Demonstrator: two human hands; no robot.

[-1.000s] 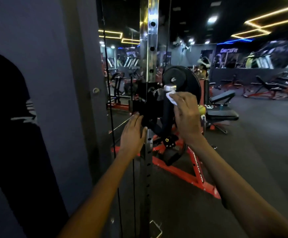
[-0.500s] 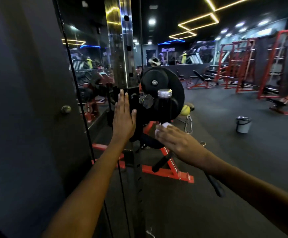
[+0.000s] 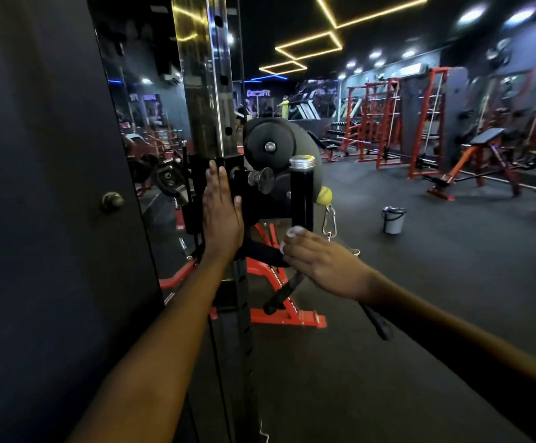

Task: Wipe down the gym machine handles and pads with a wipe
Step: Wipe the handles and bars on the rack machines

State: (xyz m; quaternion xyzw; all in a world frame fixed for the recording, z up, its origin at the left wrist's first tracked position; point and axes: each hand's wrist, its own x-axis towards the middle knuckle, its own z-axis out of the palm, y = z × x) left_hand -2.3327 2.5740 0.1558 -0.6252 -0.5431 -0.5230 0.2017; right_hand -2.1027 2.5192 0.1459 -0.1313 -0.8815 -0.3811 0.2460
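Ahead of you, a small grey bucket [image 3: 393,219] stands alone on the dark rubber floor [image 3: 436,282], well apart from the red racks [image 3: 388,119] lining the far wall. To your right sits an incline bench [image 3: 481,155] on an orange-red frame. Overhead, yellow light strips [image 3: 308,46] trace rectangles across a black ceiling — round spotlights beside them. At your left, a dark door [image 3: 52,219] carries a round knob [image 3: 112,201], with what looks like a mirror [image 3: 151,123] next to it.

White wipe [image 3: 293,233] bunched small, mostly covered, pressed at base of handle [image 3: 302,195]; handle a black upright cylinder with chrome cap, mounted on machine carriage.
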